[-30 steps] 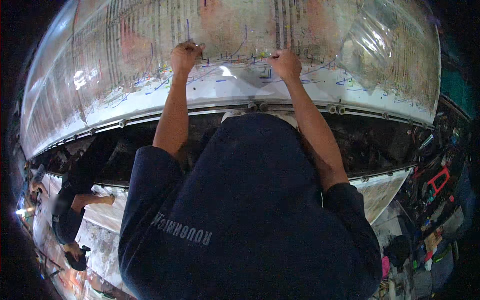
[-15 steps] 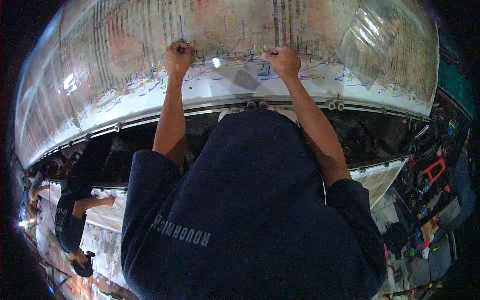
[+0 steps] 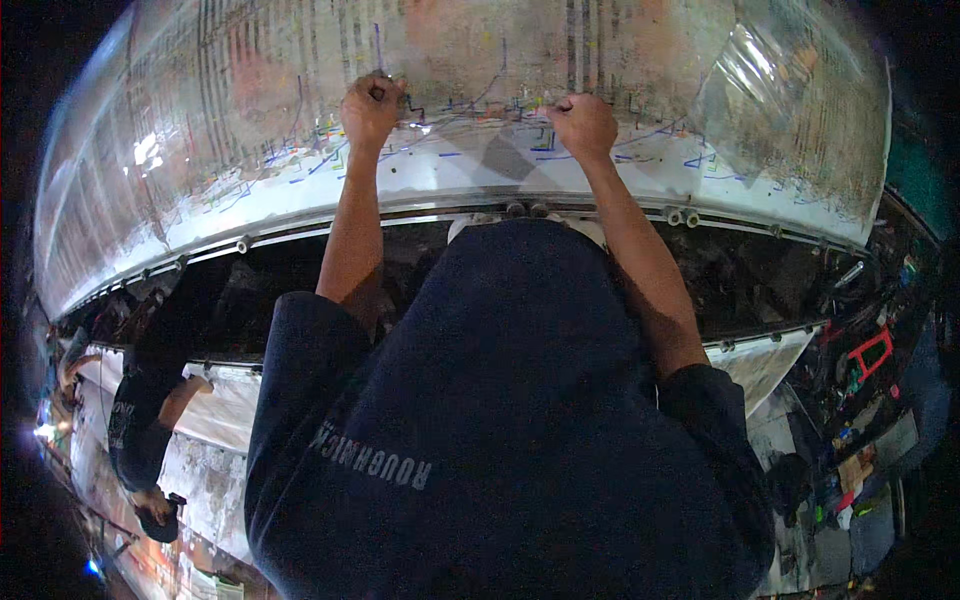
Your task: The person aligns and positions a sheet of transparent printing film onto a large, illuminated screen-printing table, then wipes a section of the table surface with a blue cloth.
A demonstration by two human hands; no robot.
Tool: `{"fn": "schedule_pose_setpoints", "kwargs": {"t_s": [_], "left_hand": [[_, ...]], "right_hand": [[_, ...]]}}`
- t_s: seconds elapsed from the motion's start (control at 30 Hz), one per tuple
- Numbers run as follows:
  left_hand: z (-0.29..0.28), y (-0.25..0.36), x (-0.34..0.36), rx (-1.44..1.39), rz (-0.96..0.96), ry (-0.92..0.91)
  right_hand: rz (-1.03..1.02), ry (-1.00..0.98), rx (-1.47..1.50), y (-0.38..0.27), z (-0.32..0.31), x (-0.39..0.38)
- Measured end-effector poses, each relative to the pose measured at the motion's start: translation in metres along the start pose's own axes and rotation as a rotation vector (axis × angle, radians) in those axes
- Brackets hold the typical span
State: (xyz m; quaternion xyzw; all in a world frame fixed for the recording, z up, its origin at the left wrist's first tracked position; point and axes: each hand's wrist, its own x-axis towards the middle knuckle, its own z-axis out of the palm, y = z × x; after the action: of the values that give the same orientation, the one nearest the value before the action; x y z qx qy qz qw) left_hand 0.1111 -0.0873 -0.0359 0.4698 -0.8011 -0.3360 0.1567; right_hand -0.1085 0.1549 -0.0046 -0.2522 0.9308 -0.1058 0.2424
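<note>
The long table (image 3: 445,172) is right in front of me, with my left hand (image 3: 370,112) and right hand (image 3: 587,127) at its top. I think the top is hard, stiff and too heavy to lift. The shiny patch (image 3: 750,85) on the right looks like thin, clear plastic, so I guess it is bendy and slippery, and best picked up by its edge. My arms (image 3: 350,230) reach forward, a bit apart. Both hands are curled, fingers near thumbs. I can't tell if either one pinches something small.
</note>
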Motion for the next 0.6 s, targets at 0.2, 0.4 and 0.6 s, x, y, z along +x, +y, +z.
{"fn": "schedule_pose_setpoints", "kwargs": {"t_s": [0.2, 0.4, 0.6], "left_hand": [[0.003, 0.007, -0.004, 0.018, -0.019, 0.000], [0.004, 0.005, -0.004, -0.078, -0.125, -0.014], [0.005, 0.000, -0.003, 0.134, 0.003, -0.024]], "right_hand": [[0.019, -0.059, 0.022, 0.002, -0.002, 0.000], [-0.011, -0.053, 0.068, 0.004, 0.002, 0.003], [0.000, -0.078, -0.019, -0.002, 0.001, 0.005]]}}
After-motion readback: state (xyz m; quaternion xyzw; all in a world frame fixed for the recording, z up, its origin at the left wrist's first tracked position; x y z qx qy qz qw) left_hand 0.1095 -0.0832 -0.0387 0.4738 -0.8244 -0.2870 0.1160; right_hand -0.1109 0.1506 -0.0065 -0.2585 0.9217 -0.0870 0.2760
